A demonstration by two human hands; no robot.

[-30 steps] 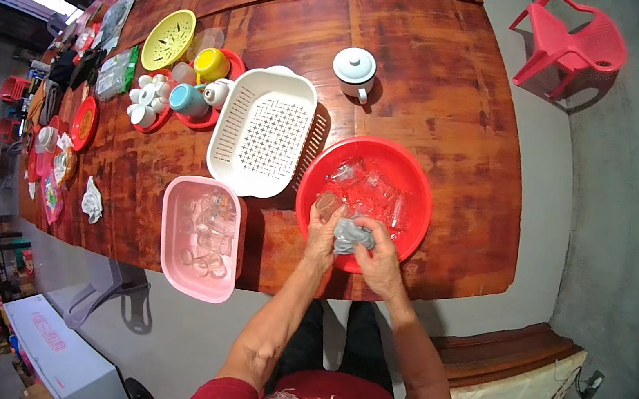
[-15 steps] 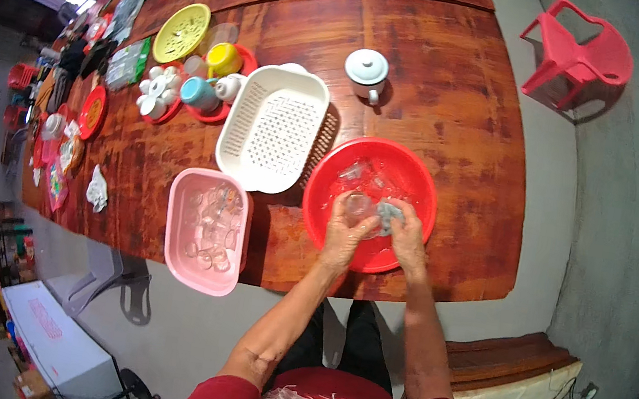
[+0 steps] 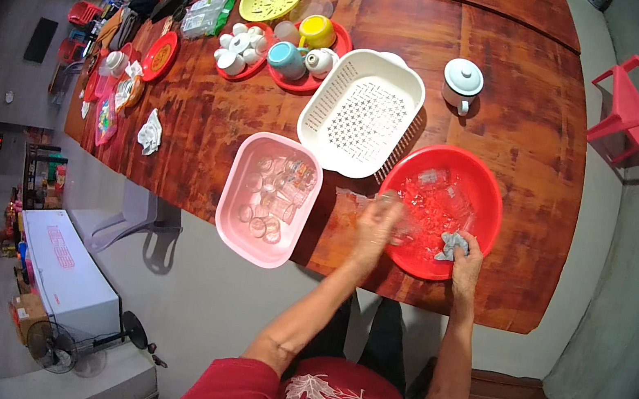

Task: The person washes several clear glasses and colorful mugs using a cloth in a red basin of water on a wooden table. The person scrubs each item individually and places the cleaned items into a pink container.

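Several clear glasses (image 3: 281, 208) lie in the pink tub (image 3: 232, 186), left of the red basin (image 3: 488, 200); these look done, so work seems partway. White slotted basket (image 3: 366, 120) beyond and left of the basin. Left hand (image 3: 376, 226) at the basin's left rim, blurred; cannot tell whether it grips anything. Inside the basin: more glasses (image 3: 461, 205), apparently left to do. Right hand (image 3: 468, 263) at the basin's near right side, narrow pinch on a wadded grey cloth (image 3: 451, 246).
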